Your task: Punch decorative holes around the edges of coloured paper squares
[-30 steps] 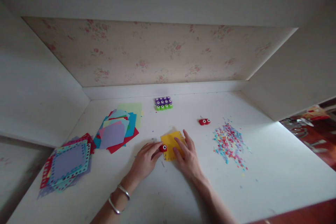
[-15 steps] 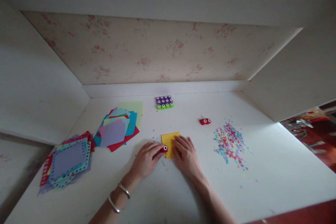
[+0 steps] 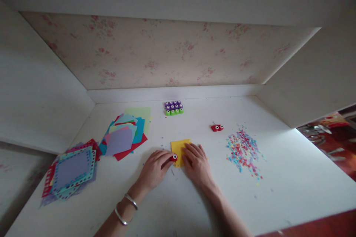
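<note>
A sheet of yellow paper [image 3: 178, 148] lies on the white table in front of me. My left hand [image 3: 155, 167], with silver bangles on its wrist, is closed on a small red craft punch [image 3: 174, 157] with a white-and-black button. The punch sits at the paper's left edge, near the lower corner; whether paper is in its slot is hidden. Across the right side of the sheet rests my right hand [image 3: 197, 161], fingers laid flat and holding it down. Two more red punches [image 3: 217, 128] stand side by side farther right.
Purple and green punches [image 3: 174, 107] stand in rows near the back. Plain coloured papers [image 3: 120, 142] are heaped at left, beside a pile of sheets with punched borders [image 3: 72, 168]. Confetti bits [image 3: 244, 150] are scattered at right. White panels [image 3: 300, 77] enclose the sides.
</note>
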### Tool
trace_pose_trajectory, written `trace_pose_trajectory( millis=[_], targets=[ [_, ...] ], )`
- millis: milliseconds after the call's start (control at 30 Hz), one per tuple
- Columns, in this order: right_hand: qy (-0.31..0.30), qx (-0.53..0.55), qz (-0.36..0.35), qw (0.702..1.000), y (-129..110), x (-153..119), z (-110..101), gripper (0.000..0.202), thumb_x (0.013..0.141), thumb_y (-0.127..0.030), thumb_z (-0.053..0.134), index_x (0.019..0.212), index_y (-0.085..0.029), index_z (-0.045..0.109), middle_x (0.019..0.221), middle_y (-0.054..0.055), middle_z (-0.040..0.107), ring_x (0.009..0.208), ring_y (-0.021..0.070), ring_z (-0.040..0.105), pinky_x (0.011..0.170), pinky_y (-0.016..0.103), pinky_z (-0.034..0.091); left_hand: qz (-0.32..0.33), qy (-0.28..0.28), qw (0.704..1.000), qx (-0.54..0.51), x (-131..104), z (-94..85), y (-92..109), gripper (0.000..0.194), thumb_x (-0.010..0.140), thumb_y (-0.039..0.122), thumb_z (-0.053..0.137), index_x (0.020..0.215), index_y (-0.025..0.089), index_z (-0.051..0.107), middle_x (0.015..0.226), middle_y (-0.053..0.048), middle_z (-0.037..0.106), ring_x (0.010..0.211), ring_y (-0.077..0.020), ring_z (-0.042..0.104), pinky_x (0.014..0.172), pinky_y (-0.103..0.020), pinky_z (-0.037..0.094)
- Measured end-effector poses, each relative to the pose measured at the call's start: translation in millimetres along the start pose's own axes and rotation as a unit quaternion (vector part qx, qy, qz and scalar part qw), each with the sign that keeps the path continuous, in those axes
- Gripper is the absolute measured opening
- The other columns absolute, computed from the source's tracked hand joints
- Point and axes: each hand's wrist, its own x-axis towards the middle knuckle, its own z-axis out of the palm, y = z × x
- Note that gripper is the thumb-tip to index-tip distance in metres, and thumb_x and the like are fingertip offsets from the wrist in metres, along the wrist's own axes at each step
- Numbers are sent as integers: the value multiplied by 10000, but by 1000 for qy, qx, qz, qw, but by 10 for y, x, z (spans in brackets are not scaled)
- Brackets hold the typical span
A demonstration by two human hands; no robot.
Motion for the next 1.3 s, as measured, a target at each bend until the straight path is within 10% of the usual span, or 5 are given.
trace_pose_trajectory(
  millis=[1300],
  targets=[
    [-7,0,13,1000,-58,36,-57,288,926,-218,537,1157,-230,708,1293,83,667,1223,266,577,1130,535,343,-47,-53,997,-19,133,-161,14,272,927,153,527,1106,236,714,1088,-48,729,1055,-207,646,978,-400,533]
  ],
)
